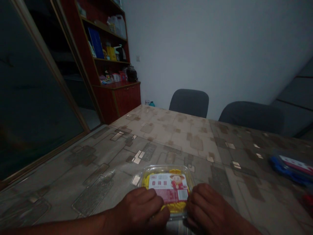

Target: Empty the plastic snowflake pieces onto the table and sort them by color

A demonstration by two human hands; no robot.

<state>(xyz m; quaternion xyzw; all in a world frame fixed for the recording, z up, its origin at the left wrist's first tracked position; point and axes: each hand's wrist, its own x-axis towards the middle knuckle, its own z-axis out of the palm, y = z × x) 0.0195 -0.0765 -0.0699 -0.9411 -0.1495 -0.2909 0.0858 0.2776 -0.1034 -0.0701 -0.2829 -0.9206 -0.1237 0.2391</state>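
Observation:
A clear plastic food box (167, 183) with yellow contents and a red-and-white label lies on the patterned table (151, 143), close to the near edge. My left hand (141, 209) rests on the box's near left corner, fingers curled round its rim. My right hand (207, 209) grips the near right corner, fingers bent over the lid edge. The near side of the box is hidden under both hands.
A blue packet (292, 169) lies at the table's right edge. Two grey chairs (189, 101) (251, 116) stand behind the far side. A red wooden shelf unit (107, 58) with assorted items stands at the back left, beside a dark glass door (31, 94).

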